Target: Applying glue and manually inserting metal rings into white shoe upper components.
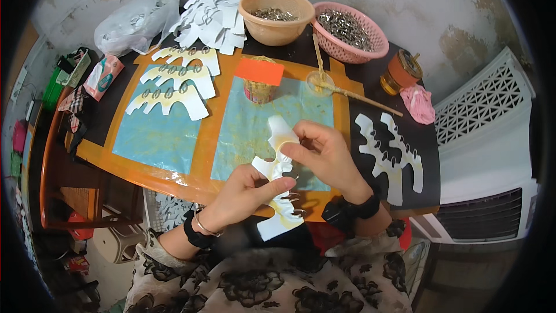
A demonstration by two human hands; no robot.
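From where I stand, the counter (202,146) fills the room's middle; going by the hands, a white louvred appliance (483,165) is at three o'clock. A stuffed plastic bag (137,23) sits toward half past ten, a pink basket (377,45) near one, a tan bowl (272,30) at twelve. Ringed white cut-outs (197,78) lie at ten. The white strip (282,165) is above the near edge, the left hand (236,197) gripping its lower half, the right hand (327,153) pinching higher, fingers closed on it. A printed tissue pack (104,78) lies toward ten. A can (259,91) topped by an orange card (259,72) stands in the way before the bowl, its label too small to read.
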